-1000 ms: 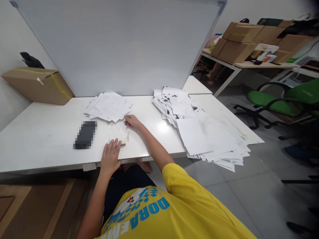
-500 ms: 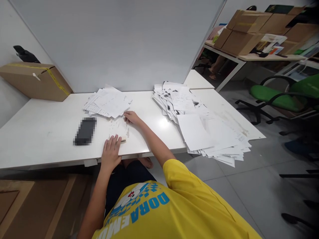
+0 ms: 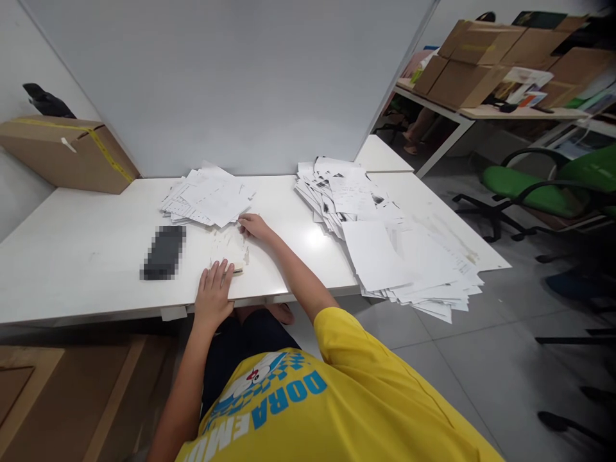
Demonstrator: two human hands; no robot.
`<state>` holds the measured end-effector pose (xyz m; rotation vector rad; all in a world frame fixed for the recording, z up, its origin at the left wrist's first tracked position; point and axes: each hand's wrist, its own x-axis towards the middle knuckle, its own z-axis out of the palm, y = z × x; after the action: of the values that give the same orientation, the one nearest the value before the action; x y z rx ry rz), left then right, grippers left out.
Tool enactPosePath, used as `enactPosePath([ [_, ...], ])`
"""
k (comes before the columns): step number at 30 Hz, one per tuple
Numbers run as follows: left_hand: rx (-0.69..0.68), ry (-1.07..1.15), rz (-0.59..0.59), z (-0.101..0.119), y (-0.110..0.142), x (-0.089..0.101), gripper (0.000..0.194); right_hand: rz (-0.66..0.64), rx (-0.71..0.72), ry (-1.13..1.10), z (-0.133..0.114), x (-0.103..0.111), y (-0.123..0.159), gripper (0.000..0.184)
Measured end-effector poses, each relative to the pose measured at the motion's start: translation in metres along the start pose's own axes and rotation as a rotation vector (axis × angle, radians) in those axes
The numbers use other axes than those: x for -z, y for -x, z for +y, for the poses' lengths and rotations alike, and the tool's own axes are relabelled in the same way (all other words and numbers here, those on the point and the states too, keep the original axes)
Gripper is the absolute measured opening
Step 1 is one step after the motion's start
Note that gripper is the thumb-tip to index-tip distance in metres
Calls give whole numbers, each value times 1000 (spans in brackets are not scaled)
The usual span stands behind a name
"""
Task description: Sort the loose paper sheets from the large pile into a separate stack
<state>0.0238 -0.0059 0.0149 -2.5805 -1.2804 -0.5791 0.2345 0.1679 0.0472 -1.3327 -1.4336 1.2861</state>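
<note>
My left hand point(image 3: 214, 292) lies flat at the near edge of the white table point(image 3: 72, 269), fingers stretched out, pressing the lower end of a single white sheet point(image 3: 228, 247). A small tan object point(image 3: 237, 271) pokes out by its fingertips. My right hand point(image 3: 253, 226) rests on the far end of that sheet, fingers curled down onto it, just below a small heap of printed papers point(image 3: 209, 200). A much larger, spread-out pile of papers point(image 3: 385, 244) covers the table's right side.
A dark phone point(image 3: 163, 252) lies left of my hands. A taped cardboard box point(image 3: 65, 154) sits at the far left by the grey partition point(image 3: 231, 83). Green chairs point(image 3: 539, 192) and a second table with boxes point(image 3: 476, 64) stand to the right.
Both hands have stayed on the sheet. Only the view has shifted slightly, tilting downward.
</note>
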Motion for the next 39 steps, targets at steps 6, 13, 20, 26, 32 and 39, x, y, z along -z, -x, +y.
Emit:
enactPosePath([
  [6,6,24,-3,1,0,0,91,27,6,45,-14,0,12,26],
  [13,17,63,-12,-1,-1,-3,95,610,332,533,-26,76,158,52],
  [20,27,123,-41,2,-4,-5,92,681,-226,1295,46,158,286,64],
  [26,44,182,-25,2,-5,-9,96,811,-234,1183,94,162,318,38],
  [32,39,188,-28,1,-6,-8,96,1098,-229,1126,103,156,320,39],
  [39,41,196,-38,2,-6,-7,100,1375,-292,1019,91,178,306,45],
])
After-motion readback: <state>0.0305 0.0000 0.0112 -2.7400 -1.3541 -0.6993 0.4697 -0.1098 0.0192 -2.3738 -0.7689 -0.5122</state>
